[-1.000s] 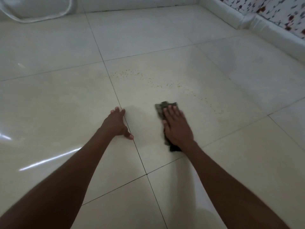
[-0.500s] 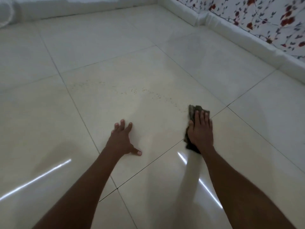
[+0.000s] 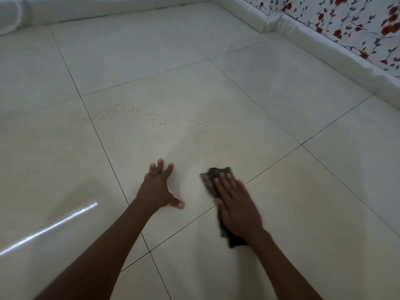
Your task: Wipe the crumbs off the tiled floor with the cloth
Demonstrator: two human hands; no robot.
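Observation:
A dark cloth [image 3: 211,180] lies flat on the cream tiled floor [image 3: 238,100]. My right hand [image 3: 236,204] presses on it with straight fingers and hides most of it. To its left, my left hand [image 3: 159,187] rests spread on the tile with the thumb out to the right. A thin line of yellowish crumbs [image 3: 155,119] runs across the tile beyond both hands, from near a grout line at the left to about the middle. The cloth sits well short of the crumbs.
A white skirting [image 3: 324,55] runs along the right under a wall with red flower wallpaper [image 3: 357,22]. Another white skirting [image 3: 97,9] lines the far side. A bright streak of reflected light [image 3: 49,228] lies on the floor at the left.
My right hand has slid the cloth sideways to the crumb line's right end and back toward me. The right end of the line is gone. The view has shifted.

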